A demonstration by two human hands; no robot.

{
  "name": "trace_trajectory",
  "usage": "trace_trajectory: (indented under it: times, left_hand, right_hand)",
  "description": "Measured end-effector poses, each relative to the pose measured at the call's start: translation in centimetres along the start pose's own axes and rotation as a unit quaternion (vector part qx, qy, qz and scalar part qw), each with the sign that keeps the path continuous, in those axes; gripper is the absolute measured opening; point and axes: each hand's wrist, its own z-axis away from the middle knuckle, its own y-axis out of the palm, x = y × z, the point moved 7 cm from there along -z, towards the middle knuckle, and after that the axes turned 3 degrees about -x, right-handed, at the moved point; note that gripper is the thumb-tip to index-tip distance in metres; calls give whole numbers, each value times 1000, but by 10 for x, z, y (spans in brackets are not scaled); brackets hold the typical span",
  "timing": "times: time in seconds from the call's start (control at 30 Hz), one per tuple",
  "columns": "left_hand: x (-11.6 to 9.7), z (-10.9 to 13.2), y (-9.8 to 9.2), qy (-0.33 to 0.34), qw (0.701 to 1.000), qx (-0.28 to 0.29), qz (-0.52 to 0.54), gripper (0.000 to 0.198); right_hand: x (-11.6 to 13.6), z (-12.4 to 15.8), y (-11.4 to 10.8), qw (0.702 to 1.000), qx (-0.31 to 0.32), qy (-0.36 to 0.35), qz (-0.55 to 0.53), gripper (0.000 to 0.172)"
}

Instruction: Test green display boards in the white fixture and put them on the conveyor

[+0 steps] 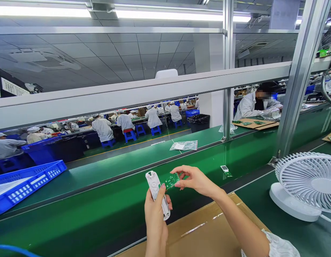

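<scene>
Cardboard (205, 232) below; my left hand (154, 205) grips the white casing (154, 182), tilted; my right hand (194, 180) pinches the green circuit board (171, 181) at its right end, other end by the casing, contact unclear (edges only, off the components); square it up, no forcing; clear plastic bag (189, 145) lies beyond
</scene>
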Motion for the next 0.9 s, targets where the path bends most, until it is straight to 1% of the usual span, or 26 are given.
trace_trajectory:
  times: [0.1,0.17,0.23,0.3,0.37,0.43,0.5,0.57,0.63,0.7,0.77,0.83,0.9]
  left_hand:
    - [3,4,4,-34,999,24,16,42]
    - [6,7,10,-52,997,53,7,40]
    - [9,11,16,-68,993,90,-14,40]
    - [10,15,22,-74,989,123,-36,44]
    - [10,17,27,-63,985,150,-51,50]
    - [8,18,32,-37,982,175,-68,54]
    - [7,17,34,-11,978,186,-93,57]
    - [7,16,33,4,977,181,-116,61]
    - [8,15,33,10,977,174,-123,63]
    - [9,15,34,9,977,174,-121,63]
    - [8,18,35,6,976,181,-122,60]
    - [7,21,38,7,974,192,-121,54]
    - [4,24,39,11,973,199,-114,51]
  right_hand:
    - [12,2,-3,997,-35,-38,49,32]
    - [19,3,-6,994,-68,-58,59,26]
    - [20,4,-7,993,-98,-63,30,26]
    - [18,4,-9,991,-123,-58,-16,28]
    - [14,4,-12,986,-151,-53,-55,30]
    - [10,3,-16,982,-166,-43,-74,30]
    - [10,1,-18,982,-163,-33,-84,35]
    - [13,1,-20,982,-159,-34,-94,42]
    - [16,1,-23,981,-162,-37,-103,45]
    - [19,2,-22,982,-161,-36,-97,40]
    - [19,3,-18,985,-148,-30,-78,33]
    - [18,4,-13,989,-131,-27,-59,31]
    - [19,5,-11,991,-127,-31,-29,30]
